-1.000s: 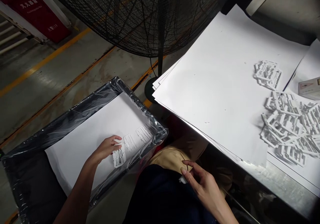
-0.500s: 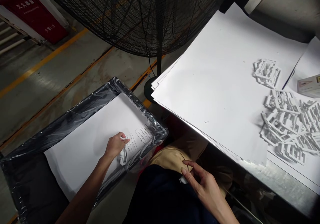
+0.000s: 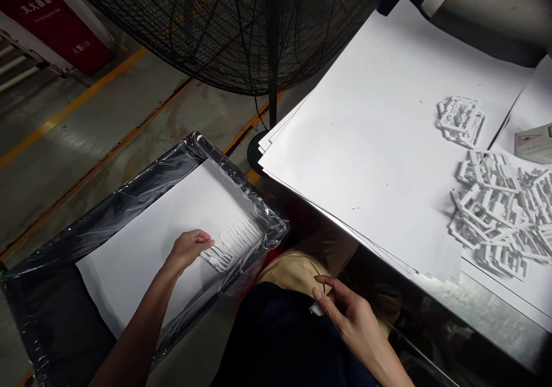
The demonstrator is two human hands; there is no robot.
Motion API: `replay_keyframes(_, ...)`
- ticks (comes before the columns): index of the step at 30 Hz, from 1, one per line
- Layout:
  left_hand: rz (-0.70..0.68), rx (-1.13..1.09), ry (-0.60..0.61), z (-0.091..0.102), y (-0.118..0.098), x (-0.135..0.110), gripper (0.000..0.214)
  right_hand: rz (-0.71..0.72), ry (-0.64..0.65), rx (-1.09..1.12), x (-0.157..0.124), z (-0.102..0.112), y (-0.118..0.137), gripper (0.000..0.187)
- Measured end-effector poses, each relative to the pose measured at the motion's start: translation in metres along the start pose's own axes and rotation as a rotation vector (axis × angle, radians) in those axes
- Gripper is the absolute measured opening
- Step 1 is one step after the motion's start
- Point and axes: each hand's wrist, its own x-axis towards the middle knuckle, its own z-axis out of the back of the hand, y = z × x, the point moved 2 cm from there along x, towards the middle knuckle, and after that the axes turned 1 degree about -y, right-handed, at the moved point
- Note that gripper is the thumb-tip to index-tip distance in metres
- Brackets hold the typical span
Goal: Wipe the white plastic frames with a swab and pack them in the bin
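My left hand [image 3: 190, 248] is pinched over the lined bin, its fingertips at the edge of a thin white slotted frame [image 3: 218, 257]. That frame lies low, close to the white sheet [image 3: 150, 237] in the bin. Beside it, flat on the sheet near the right corner, are similar white slotted frames [image 3: 241, 234] in a row. My right hand [image 3: 351, 312] is held above my lap with thumb and forefinger curved toward each other. A small white piece [image 3: 317, 309] shows beneath the thumb; its shape is mostly hidden.
The dark bin [image 3: 107, 200] has clear plastic over its rim. To the right, large white sheets [image 3: 357, 145] cover a metal table, with a heap of white frames [image 3: 495, 209] and a small box [image 3: 533, 144]. A large fan [image 3: 271, 36] stands ahead; a red box [image 3: 56, 19] is far left.
My left hand has shifted slightly left, and the frame at its fingertips now lies flatter beside the row. My right hand has stayed nearly still.
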Motion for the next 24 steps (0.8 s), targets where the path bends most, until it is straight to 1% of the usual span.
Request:
replay_keyframes(2,0.004,0.003,-0.030,0.004,0.006,-0.006,0.024,0.011,-0.005,-0.005,0.000,0.001,0.001,0.051)
replay_keyframes(4,0.043,0.055,-0.106,0.003,0.009,-0.014,0.031,0.019,-0.006,-0.018,0.001,0.002,0.003,0.049)
replay_keyframes(5,0.081,0.095,-0.160,0.002,0.010,-0.018,0.039,0.023,-0.006,-0.025,0.001,0.002,0.003,0.049)
replay_keyframes(7,0.175,0.175,-0.257,-0.006,0.009,-0.026,0.063,0.025,-0.007,-0.030,0.002,0.002,0.005,0.049)
replay_keyframes(9,0.245,0.222,-0.289,-0.017,0.005,-0.031,0.081,0.015,-0.001,-0.028,0.002,0.001,0.005,0.049)
replay_keyframes(10,0.263,0.233,-0.283,-0.023,0.003,-0.032,0.083,0.008,0.006,-0.026,0.001,0.000,0.006,0.050)
replay_keyframes(11,0.275,0.240,-0.272,-0.029,0.001,-0.032,0.081,0.002,0.014,-0.025,0.001,0.000,0.006,0.050)
replay_keyframes(13,0.291,0.255,-0.258,-0.037,-0.002,-0.030,0.069,-0.003,0.022,-0.025,0.000,-0.001,0.005,0.052)
replay_keyframes(15,0.303,0.270,-0.249,-0.039,-0.004,-0.029,0.057,-0.007,0.020,-0.028,-0.001,0.000,0.004,0.052)
replay_keyframes(17,0.299,0.280,-0.236,-0.033,-0.003,-0.031,0.050,-0.014,0.015,-0.029,-0.002,0.002,0.003,0.052)
replay_keyframes(19,0.283,0.287,-0.229,-0.023,0.001,-0.035,0.048,-0.020,0.014,-0.023,-0.003,0.002,0.002,0.053)
replay_keyframes(22,0.255,0.309,-0.223,-0.009,0.012,-0.041,0.052,-0.024,0.019,-0.014,-0.003,0.002,0.002,0.052)
replay_keyframes(24,0.238,0.323,-0.198,-0.007,0.021,-0.045,0.060,-0.024,0.024,-0.010,-0.003,0.002,0.002,0.052)
